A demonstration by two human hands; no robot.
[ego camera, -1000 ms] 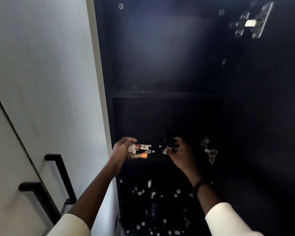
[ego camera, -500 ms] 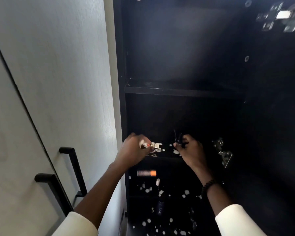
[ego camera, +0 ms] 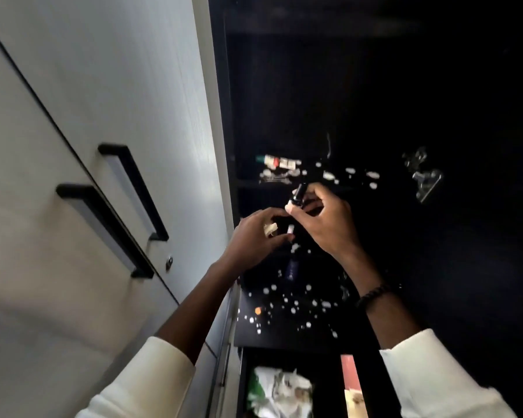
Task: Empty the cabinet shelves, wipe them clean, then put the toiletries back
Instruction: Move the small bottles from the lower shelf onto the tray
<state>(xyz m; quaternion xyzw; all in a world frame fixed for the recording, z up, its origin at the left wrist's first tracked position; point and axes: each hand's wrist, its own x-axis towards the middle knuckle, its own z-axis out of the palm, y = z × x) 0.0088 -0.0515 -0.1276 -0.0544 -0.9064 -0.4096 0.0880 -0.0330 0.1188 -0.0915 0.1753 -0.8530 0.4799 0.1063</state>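
A dark open cabinet fills the middle and right of the head view. My right hand [ego camera: 326,224] pinches a small black bottle [ego camera: 297,195] just in front of a shelf edge [ego camera: 254,184]. My left hand [ego camera: 254,241] sits right beside it, fingers curled round a small pale item [ego camera: 271,229]. On the shelf behind lie small tubes with labels [ego camera: 280,162] and white specks [ego camera: 351,173]. A lower shelf [ego camera: 284,336] carries many white specks, a dark bottle [ego camera: 292,268] and a small orange cap [ego camera: 258,311].
A pale closed door with two black bar handles [ego camera: 133,188] stands to the left. A metal hinge [ego camera: 426,182] sits on the cabinet's right inner wall. Below the lower shelf a compartment holds crumpled white and green packaging [ego camera: 280,390].
Both hands have drawn back out of the shelf toward me and come together. The right hand now holds a small black bottle. The camera has tilted downward.
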